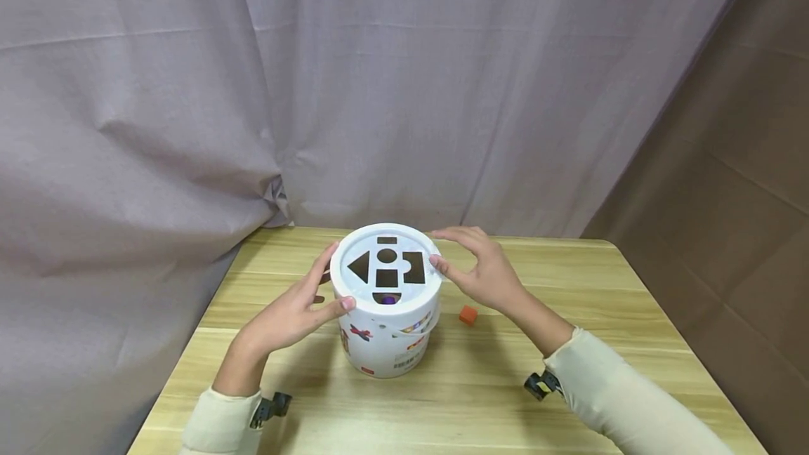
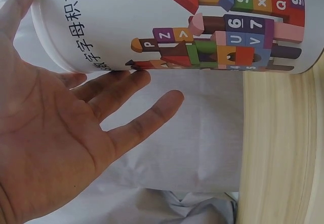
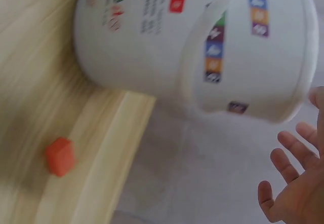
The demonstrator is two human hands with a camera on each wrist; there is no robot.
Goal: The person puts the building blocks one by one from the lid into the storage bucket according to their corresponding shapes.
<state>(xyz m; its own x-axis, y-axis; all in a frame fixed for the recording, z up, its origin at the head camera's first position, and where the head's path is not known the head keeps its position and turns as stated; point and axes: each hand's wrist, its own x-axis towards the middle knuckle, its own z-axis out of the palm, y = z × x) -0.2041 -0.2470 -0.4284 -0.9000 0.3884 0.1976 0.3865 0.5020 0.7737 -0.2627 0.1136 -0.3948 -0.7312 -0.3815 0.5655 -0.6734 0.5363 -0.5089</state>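
Note:
A white lidded bucket [image 1: 382, 353] with printed toy blocks on its side stands upright on the table. Its lid [image 1: 363, 241] has several shaped holes, among them a triangle, a circle and a square. Something purple shows through the front hole. My left hand [image 1: 287, 314] touches the bucket's left side, thumb on the lid's rim; in the left wrist view its fingers are spread and fairly straight. At the right rim is my right hand [image 1: 487, 272], fingers loosely bent, thumb at the edge. A small orange-red block [image 1: 468, 314] lies to the right of the bucket.
The wooden table [image 1: 505, 413] extends around the bucket, its far edge close behind. Grey curtain [image 1: 392, 90] hangs beyond the table, with a browner cloth [image 1: 727, 160] at the right. A white carry handle [image 3: 200, 36] hangs along the bucket's side.

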